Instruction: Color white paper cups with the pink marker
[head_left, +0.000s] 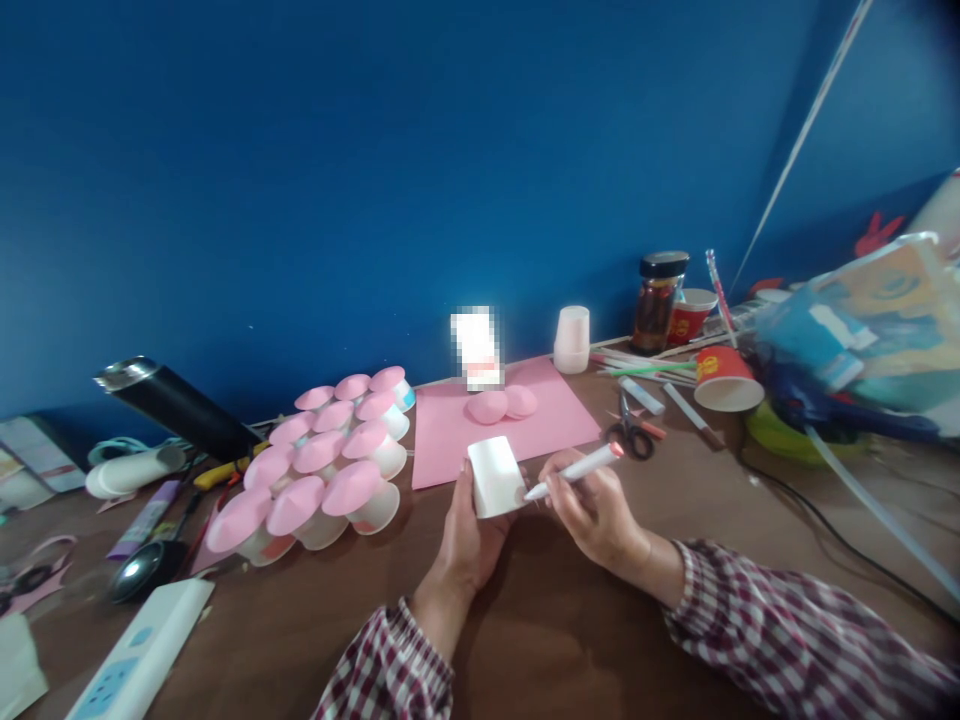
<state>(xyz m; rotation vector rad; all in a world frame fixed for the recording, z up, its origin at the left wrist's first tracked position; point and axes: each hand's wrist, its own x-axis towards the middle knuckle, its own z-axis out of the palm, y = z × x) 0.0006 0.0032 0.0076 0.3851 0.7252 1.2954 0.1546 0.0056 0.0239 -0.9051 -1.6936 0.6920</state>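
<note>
A white paper cup (pixel 496 476) lies tilted in my left hand (pixel 474 540), whose fingers wrap around its side and underneath. My right hand (pixel 592 510) grips a white marker pen (pixel 576 470) with a reddish end; the pen's other end reaches the cup's lower right edge. Behind the cup, a pink paper sheet (pixel 442 450) carries pink paper discs (pixel 489 407). To the left stand several white cups topped with pink paper cones (pixel 352 487), set in rows.
White stacked cups (pixel 574 340) stand by the blue wall. Scissors (pixel 631 440), a glue stick (pixel 642 396), a lidded jar (pixel 660 305) and a red cup (pixel 726 378) sit to the right. A power strip (pixel 146 650) and black flask (pixel 180 405) are at left.
</note>
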